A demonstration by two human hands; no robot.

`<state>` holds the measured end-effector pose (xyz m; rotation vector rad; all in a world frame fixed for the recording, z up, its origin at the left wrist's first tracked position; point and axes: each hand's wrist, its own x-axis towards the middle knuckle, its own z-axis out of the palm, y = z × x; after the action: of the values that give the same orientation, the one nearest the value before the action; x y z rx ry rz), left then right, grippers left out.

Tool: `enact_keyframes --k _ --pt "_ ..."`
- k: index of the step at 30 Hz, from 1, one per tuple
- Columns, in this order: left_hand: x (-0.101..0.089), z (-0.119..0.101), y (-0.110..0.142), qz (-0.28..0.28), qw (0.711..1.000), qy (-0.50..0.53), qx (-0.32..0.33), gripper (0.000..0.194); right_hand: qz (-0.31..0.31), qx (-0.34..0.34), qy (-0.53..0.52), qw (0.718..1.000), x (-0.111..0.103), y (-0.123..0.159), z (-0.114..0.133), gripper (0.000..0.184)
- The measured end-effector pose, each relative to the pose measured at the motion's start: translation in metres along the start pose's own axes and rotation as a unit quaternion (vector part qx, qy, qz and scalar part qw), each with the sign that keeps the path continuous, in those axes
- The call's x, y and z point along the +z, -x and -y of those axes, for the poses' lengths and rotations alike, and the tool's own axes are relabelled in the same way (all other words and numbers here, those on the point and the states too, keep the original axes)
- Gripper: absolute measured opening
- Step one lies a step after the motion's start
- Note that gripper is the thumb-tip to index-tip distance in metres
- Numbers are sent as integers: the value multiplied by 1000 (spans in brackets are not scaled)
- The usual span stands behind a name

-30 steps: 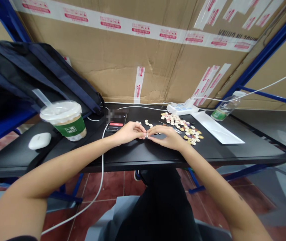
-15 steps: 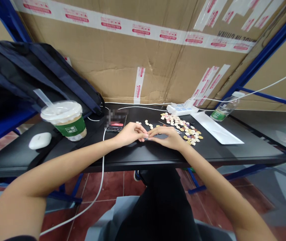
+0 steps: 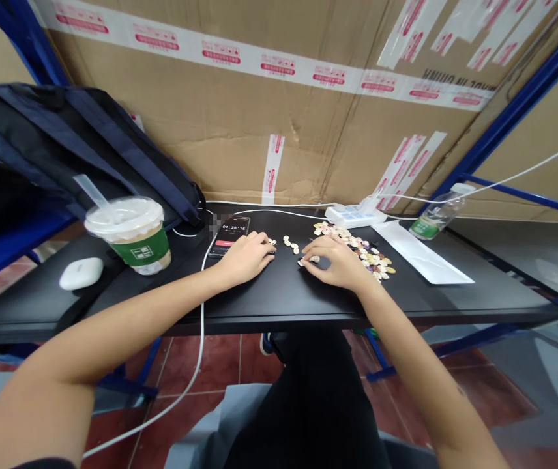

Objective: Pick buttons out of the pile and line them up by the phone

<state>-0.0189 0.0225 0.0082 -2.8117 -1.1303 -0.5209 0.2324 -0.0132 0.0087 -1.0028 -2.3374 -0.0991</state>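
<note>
My left hand (image 3: 246,256) rests on the black desk (image 3: 279,299) with its fingers curled near a tiny pale piece (image 3: 272,242), beside the phone (image 3: 231,234). My right hand (image 3: 334,260) lies a little to the right, its fingertips pinched over small pale beads (image 3: 308,260). A short row of cream beads (image 3: 291,243) sits between the hands. A pile of several mixed-colour beads (image 3: 357,247) spreads just beyond my right hand.
An iced drink cup with a straw (image 3: 130,233), a white mouse (image 3: 81,272) and a dark bag (image 3: 78,143) stand at the left. A white power strip (image 3: 354,214), a plastic bottle (image 3: 435,215) and a white sheet (image 3: 418,254) lie at the right. Cardboard boxes wall the back.
My hands, joined at the fingertips over a small piece, have parted. The left moved back toward the phone, the right moved toward the bead pile. The view shifted slightly.
</note>
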Motion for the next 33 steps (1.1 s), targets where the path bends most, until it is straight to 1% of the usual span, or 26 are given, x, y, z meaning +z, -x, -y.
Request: enact_keyframes --k 3,6,8,10,12,13,16,19,24,29,33 --pt "-1 -5 0 22 998 54 17 23 -4 18 -3 1000 4 -3 -6 13" --pt "-2 -9 -2 29 990 131 39 17 16 22 1 1000 10 -6 -11 19" --pt "-1 -9 -2 31 983 175 34 14 29 12 -9 999 13 -7 -11 19" --pt "-1 -9 -3 34 975 221 15 10 40 1 -36 999 14 -7 -8 16" --pt "1 -8 -3 40 959 280 -11 8 45 -9 -72 996 14 -7 -2 14" --pt "1 -8 -3 42 949 312 -26 11 48 -15 -92 994 13 -7 1 13" --pt "5 -7 -4 42 912 402 -70 17 56 -27 -148 987 12 -7 9 11" --pt "10 -6 -6 39 878 468 -93 16 61 -19 -180 982 12 -8 11 12" --pt "15 -6 -8 42 840 531 -103 16 50 -1 -215 975 13 -10 11 14" --pt "19 -8 -9 30 823 558 -108 18 52 3 -247 968 15 -10 9 15" --pt "22 -9 -9 18 809 576 -114 19 50 20 -280 958 18 -10 8 17"
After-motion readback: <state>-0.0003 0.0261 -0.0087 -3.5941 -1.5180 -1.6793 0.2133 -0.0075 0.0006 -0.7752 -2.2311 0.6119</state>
